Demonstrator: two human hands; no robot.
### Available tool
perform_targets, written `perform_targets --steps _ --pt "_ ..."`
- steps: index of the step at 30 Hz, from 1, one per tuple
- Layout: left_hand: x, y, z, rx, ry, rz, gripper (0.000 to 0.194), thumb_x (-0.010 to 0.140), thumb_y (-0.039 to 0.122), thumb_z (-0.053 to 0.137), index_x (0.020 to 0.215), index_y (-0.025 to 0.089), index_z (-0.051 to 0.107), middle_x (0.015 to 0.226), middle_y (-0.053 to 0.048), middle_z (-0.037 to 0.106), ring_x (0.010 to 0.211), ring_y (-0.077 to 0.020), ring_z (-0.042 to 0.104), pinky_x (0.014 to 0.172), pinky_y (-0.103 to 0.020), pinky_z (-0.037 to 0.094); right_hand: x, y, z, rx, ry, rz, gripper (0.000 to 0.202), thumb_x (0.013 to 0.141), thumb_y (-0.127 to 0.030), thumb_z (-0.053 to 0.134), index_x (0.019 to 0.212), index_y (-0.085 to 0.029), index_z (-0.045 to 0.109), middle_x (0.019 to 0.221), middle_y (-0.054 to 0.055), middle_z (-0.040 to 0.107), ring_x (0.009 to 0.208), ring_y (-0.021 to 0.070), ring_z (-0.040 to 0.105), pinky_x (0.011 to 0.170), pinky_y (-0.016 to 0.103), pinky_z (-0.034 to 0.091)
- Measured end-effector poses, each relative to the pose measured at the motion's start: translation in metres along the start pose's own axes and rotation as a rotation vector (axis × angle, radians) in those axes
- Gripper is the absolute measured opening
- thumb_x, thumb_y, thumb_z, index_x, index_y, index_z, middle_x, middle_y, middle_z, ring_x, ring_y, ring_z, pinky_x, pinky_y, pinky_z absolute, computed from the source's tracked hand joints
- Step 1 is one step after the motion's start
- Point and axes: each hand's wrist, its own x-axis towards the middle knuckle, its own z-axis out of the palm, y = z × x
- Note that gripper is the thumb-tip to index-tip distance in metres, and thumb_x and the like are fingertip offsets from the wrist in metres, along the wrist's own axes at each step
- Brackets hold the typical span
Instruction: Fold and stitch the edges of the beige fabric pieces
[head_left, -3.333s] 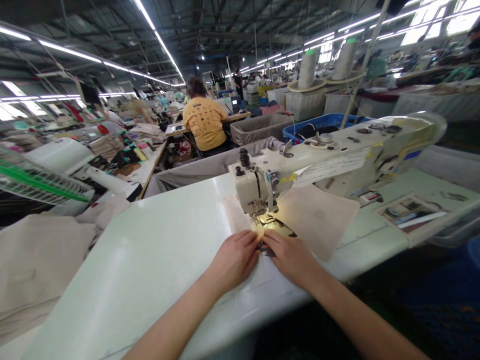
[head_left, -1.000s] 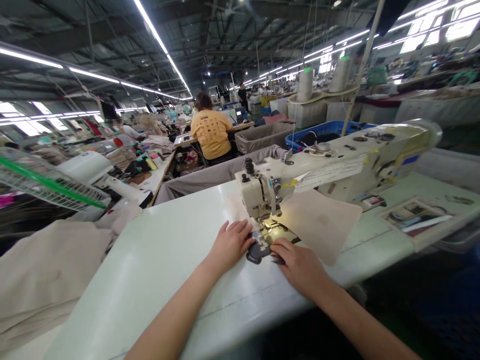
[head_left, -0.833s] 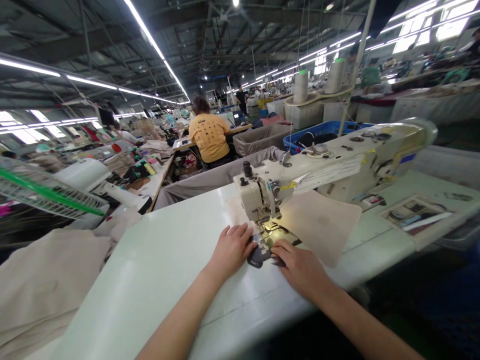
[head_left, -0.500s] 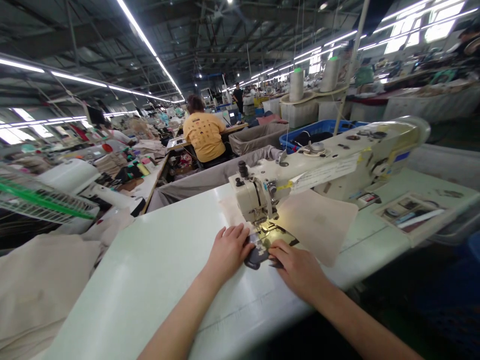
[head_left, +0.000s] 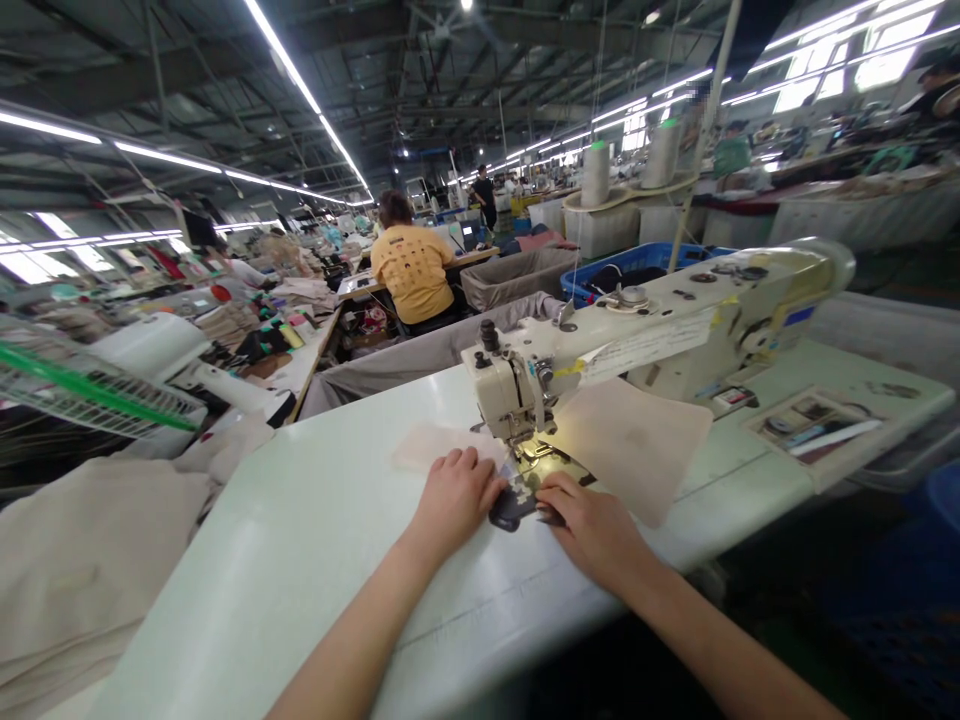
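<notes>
My left hand [head_left: 456, 492] lies palm down left of the needle, its fingers spread over the edge of a cream fabric piece [head_left: 417, 447]. Part of that cloth runs out behind the hand. The sewing machine [head_left: 511, 392] has its lit needle area just ahead of both hands, above a dark metal plate [head_left: 511, 508] with worn patches. To the right of the plate my right hand [head_left: 596, 528] is closed, thumb and fingers together. Something small and dark shows beneath its fingers, too hidden to name. More cream fabric [head_left: 637, 445] lies flat under the machine arm.
The pale green table [head_left: 300, 540] extends left and right. A tray of small tools [head_left: 817, 425] sits at the right. Stacked cream cloth [head_left: 82, 560] lies at left. Behind are a grey fabric bin [head_left: 390, 365], thread cones [head_left: 596, 175] and a seated person [head_left: 412, 265].
The cream fabric now reaches farther out to the left of the needle. My left hand has shifted slightly; my right hand stays nearly in place. The view has tilted a little.
</notes>
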Motion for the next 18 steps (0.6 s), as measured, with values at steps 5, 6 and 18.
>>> perform_targets --steps 5,6,18 --pt "-0.016 0.020 -0.002 -0.151 -0.010 0.132 0.017 0.097 0.019 0.049 0.096 0.019 0.066 0.106 -0.009 0.066 0.099 -0.0240 0.062 0.087 -0.039 0.053 -0.001 0.003 -0.001 0.111 0.087 -0.004 0.020 0.096 -0.017 0.054 0.110 -0.021 0.067 0.111 0.004 0.069 0.089 0.0202 0.069 0.077 0.028 0.053" --pt "-0.018 0.023 0.001 -0.173 0.015 0.142 0.014 0.094 0.016 0.053 0.101 0.019 0.065 0.115 -0.010 0.065 0.107 -0.0251 0.061 0.093 -0.041 0.053 -0.001 0.004 -0.001 0.130 0.103 -0.013 0.020 0.097 -0.018 0.053 0.110 -0.021 0.067 0.111 0.005 0.069 0.091 0.0203 0.069 0.079 0.029 0.053" --pt "-0.007 0.032 0.012 -0.222 0.063 0.166 0.025 0.093 0.017 0.055 0.117 0.016 0.059 0.128 -0.014 0.062 0.121 -0.0278 0.058 0.105 -0.045 0.051 -0.007 -0.002 -0.003 -0.034 -0.050 -0.043 0.023 0.092 -0.015 0.057 0.113 -0.021 0.067 0.132 0.008 0.063 0.105 0.0238 0.068 0.087 0.032 0.054"
